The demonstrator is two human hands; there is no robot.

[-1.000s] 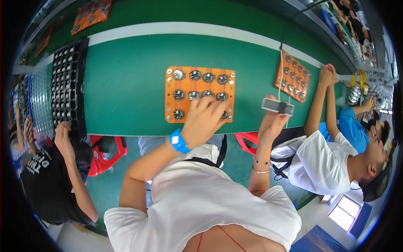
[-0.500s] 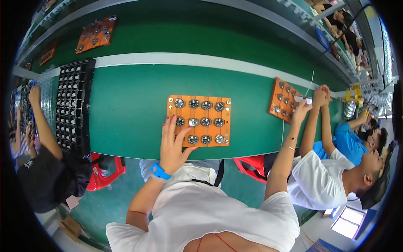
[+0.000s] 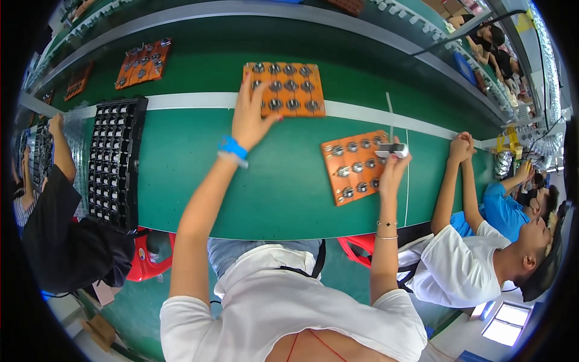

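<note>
My left hand (image 3: 249,117) grips the near-left corner of an orange fixture board (image 3: 269,111), its fingers along the left edge and thumb at the near edge. Rows of round metal-and-black parts sit in this board, which lies across the pale rail at the table's far side. In my right hand (image 3: 393,175) is a small white and dark device (image 3: 395,151), with a thin pale strip or cord rising behind it. That hand is at the right edge of a second orange board (image 3: 358,193) with similar round parts. Whether its fingers also touch the board, I cannot tell.
On the left stands a black tray (image 3: 140,120) with rows of small white-topped parts. More orange boards (image 3: 142,63) lie on the far green strip. A person (image 3: 464,256) sits at right with hands together on the table; another person (image 3: 60,223) works at left.
My left hand has moved the first board away from me, onto the far rail. My right hand has come left and nearer with the device, and the second board has shifted the same way.
</note>
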